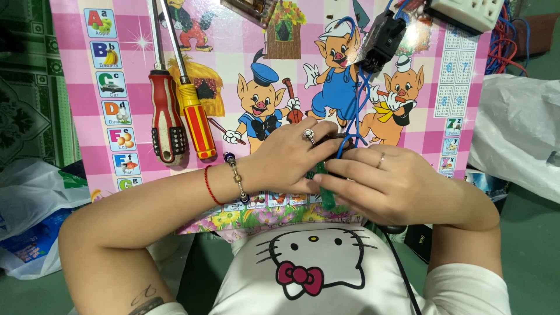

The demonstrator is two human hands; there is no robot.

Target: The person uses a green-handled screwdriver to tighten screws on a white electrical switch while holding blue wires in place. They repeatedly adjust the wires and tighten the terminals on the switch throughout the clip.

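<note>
We see both hands meet near the bottom edge of the pink board [87, 87], with the green tool [324, 189] between them, its long side pointing up and down. The right hand [396, 184] curls shut on it, and the left hand [289, 154] seems to pinch something small, maybe the blue wires [353, 111], just above.

Setting: a home floor used as an improvised repair spot, not a fitted workshop. Evidence: a pink checked children's alphabet table with cartoon pigs [233, 52] serves as the bench, resting over green floor [525, 245]. Two striped-handled screwdrivers [181, 116], tangled blue and red wires [501, 41] and crumpled plastic bags [35, 221] lie around.
</note>
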